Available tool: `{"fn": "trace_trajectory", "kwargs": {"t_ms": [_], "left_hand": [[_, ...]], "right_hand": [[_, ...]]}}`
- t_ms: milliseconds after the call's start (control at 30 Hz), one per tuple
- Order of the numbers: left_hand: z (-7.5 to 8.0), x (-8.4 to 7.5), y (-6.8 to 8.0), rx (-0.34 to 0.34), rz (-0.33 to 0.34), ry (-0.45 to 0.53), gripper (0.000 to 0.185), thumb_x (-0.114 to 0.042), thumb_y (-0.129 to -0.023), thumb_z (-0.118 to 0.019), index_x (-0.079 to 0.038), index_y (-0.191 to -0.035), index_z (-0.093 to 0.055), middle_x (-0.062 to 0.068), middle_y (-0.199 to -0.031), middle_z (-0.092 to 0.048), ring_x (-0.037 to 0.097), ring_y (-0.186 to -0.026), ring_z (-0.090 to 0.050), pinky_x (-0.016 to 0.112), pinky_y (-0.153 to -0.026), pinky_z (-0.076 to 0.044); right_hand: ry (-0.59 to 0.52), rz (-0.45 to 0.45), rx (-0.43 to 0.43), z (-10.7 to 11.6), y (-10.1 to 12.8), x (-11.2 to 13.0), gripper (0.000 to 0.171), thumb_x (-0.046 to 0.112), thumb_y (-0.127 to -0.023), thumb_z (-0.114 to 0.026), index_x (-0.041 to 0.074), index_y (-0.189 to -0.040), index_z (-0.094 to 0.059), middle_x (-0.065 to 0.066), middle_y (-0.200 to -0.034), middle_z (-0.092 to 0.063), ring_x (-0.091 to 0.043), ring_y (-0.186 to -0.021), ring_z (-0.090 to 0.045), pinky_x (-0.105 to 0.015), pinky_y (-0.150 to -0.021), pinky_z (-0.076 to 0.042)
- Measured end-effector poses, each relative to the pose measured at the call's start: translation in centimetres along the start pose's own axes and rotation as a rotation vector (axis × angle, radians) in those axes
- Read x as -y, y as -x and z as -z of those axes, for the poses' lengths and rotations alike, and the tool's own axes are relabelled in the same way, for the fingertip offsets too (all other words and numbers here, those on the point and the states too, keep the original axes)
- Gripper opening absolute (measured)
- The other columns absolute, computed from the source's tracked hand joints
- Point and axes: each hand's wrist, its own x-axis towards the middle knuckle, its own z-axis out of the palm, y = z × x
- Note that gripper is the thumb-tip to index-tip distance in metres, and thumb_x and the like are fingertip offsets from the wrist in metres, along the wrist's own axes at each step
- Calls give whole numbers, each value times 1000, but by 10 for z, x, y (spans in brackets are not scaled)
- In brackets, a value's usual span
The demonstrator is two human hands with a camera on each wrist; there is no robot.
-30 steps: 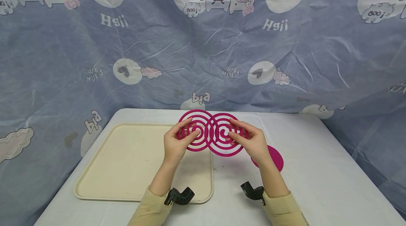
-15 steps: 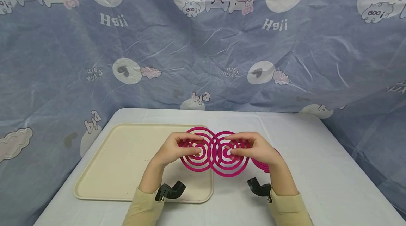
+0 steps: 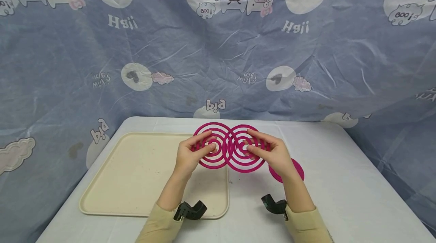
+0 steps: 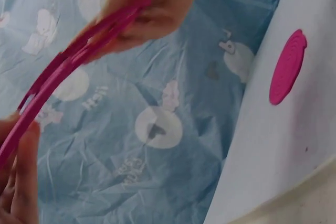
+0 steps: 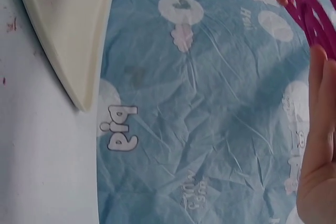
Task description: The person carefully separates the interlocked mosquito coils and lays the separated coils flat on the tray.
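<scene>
Two magenta mosquito coils are held up side by side in the head view, their inner edges overlapping. My left hand [image 3: 189, 156] pinches the left coil [image 3: 214, 123] between thumb and fingers near its centre. On the other side, my right hand [image 3: 276, 156] grips the right coil [image 3: 244, 171] the same way, thumb in front. The left wrist view shows the pair edge-on, as thin curved bands [image 4: 52, 80] close together. Another magenta coil [image 4: 289, 66] lies flat on the table, partly hidden behind my right forearm in the head view.
A cream tray [image 3: 136, 175] lies on the left of the white table [image 3: 347, 190], its right end beneath my left hand. Small reddish crumbs dot the tabletop. A blue printed curtain [image 3: 218, 46] hangs behind and at both sides.
Both hands dipped toward the table with the coils, then rose again to nearly their first height. The coils stay overlapped and held throughout.
</scene>
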Motion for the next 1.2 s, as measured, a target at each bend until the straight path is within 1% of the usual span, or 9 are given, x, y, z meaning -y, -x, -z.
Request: {"fn": "trace_trajectory", "kwargs": {"t_ms": [133, 267, 400, 500, 600, 667, 733, 933, 1200], "left_hand": [[-11, 3, 1, -173, -44, 51, 39, -8, -79, -76, -3, -116, -66, 11, -103, -68, 20, -91, -66, 31, -77, -54], [-14, 5, 2, -185, -74, 83, 39, -8, -80, -74, -3, -118, -65, 12, -105, -67, 22, -91, -67, 34, -79, -53], [-4, 2, 1, -44, -71, 42, 38, -6, -82, -72, -3, -119, -64, 12, -103, -64, 19, -87, -67, 33, -78, -54], [7, -2, -1, 150, -70, 3, 38, 0, -81, -71, 1, -119, -62, 13, -99, -63, 15, -81, -64, 27, -73, -56], [16, -4, -2, 335, -67, -46, 37, 5, -79, -71, 5, -115, -63, 13, -83, -64, 11, -64, -57, 22, -59, -53], [20, -4, -2, 409, -63, -87, 36, 5, -78, -72, 5, -113, -65, 9, -81, -65, 10, -57, -52, 21, -53, -49], [22, -5, -2, 435, -56, -117, 36, 4, -77, -73, 4, -112, -66, 6, -78, -64, 9, -55, -50, 20, -51, -47], [15, -4, -2, 327, -31, -72, 38, 4, -78, -73, 4, -115, -64, 12, -90, -66, 13, -64, -57, 23, -59, -53], [-3, 0, 1, 9, -69, 0, 39, -2, -78, -74, -3, -117, -65, 13, -107, -66, 28, -91, -63, 32, -73, -56]], "right_hand": [[-124, 36, -125, -13, -1, -2, 46, -4, -83, -68, -4, -127, -56, -4, -99, -64, -15, -84, -67, -31, -72, -55], [-120, 27, -168, -17, -2, -1, 46, -3, -82, -69, -2, -127, -56, -5, -99, -63, -15, -85, -67, -31, -73, -55], [-5, -5, -53, -4, 1, 1, 45, 3, -83, -70, 3, -126, -58, -7, -98, -61, -16, -82, -63, -29, -70, -56], [68, 10, 89, 10, 3, 2, 42, 1, -82, -70, 2, -123, -60, -9, -99, -61, -18, -77, -60, -29, -64, -56], [83, 27, 232, 21, 4, 3, 39, -1, -81, -70, -2, -119, -61, -12, -104, -62, -20, -73, -60, -31, -61, -55], [76, 18, 294, 23, 5, 4, 39, -1, -81, -70, -2, -120, -60, -14, -108, -62, -22, -75, -62, -33, -63, -56], [81, 0, 313, 23, 5, 4, 42, 1, -81, -71, 0, -122, -60, -15, -107, -63, -23, -75, -63, -34, -63, -56], [76, -22, 195, 16, 2, 3, 48, 3, -81, -71, 2, -127, -58, -15, -99, -64, -21, -75, -63, -30, -65, -56], [-67, 22, -57, -2, 1, 0, 48, 0, -83, -68, 2, -129, -55, -6, -106, -63, -19, -89, -67, -32, -73, -55]]}}
